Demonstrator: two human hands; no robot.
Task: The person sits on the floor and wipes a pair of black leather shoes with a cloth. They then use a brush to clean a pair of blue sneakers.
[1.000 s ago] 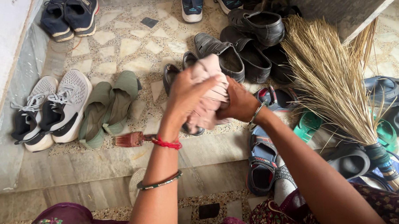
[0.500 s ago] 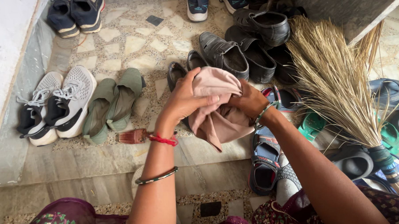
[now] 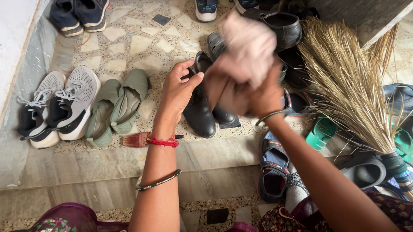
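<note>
Terrazzo floor (image 3: 140, 45) below, right hand (image 3: 261, 98) grips blurred, bunched pink cloth (image 3: 247, 46).

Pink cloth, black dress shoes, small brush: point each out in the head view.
pink cloth (image 3: 249, 43), head view, on the bunched top above the right hand.
black dress shoes (image 3: 200, 114), head view, on the left shoe's toe.
small brush (image 3: 135, 140), head view, on the reddish bristles.

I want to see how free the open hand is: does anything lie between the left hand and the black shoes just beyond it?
Nothing visible does. The left hand is open right beside the black shoes. The right hand lifts the pink cloth, blurred, above and to the right of them.
</note>
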